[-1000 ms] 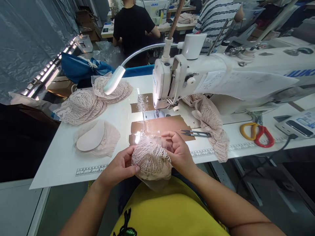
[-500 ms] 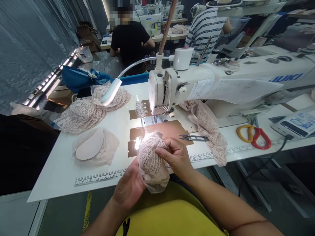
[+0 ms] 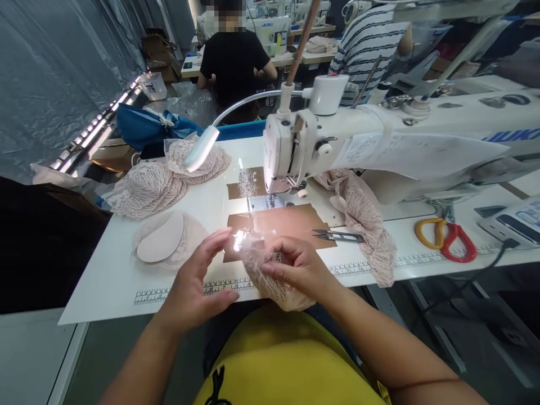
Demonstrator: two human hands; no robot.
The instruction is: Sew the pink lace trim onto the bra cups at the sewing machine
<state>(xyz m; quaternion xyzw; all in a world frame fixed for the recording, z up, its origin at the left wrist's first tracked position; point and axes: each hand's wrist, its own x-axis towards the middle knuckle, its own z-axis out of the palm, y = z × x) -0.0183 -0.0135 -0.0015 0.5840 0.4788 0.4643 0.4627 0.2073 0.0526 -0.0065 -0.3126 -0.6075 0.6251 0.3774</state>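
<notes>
My right hand (image 3: 297, 267) pinches a pale pink lace bra cup (image 3: 278, 284) near the table's front edge, its lower part hanging over my lap. Apart from the lace, to its left, my left hand (image 3: 196, 281) is open, thumb and fingers spread with nothing between them. Just beyond my hands stands the sewing machine (image 3: 291, 149), with brown tape (image 3: 287, 219) on the table before its needle. Thread snips (image 3: 337, 235) lie to the right of my right hand. A smooth oval pad (image 3: 161, 239) rests on a piece of sheer fabric left of my left hand.
Stacked lace cups (image 3: 147, 188) lie at the back left, under a bendable lamp (image 3: 202, 149). More lace fabric (image 3: 363, 208) lies right of the needle. Scissors with yellow and red handles (image 3: 447, 236) are farther right. Two people sit beyond the machine.
My left hand has let go of the lace cup and moved left, its fingers opening. The cup has turned and tilted in my right hand. The whole view has shifted slightly.
</notes>
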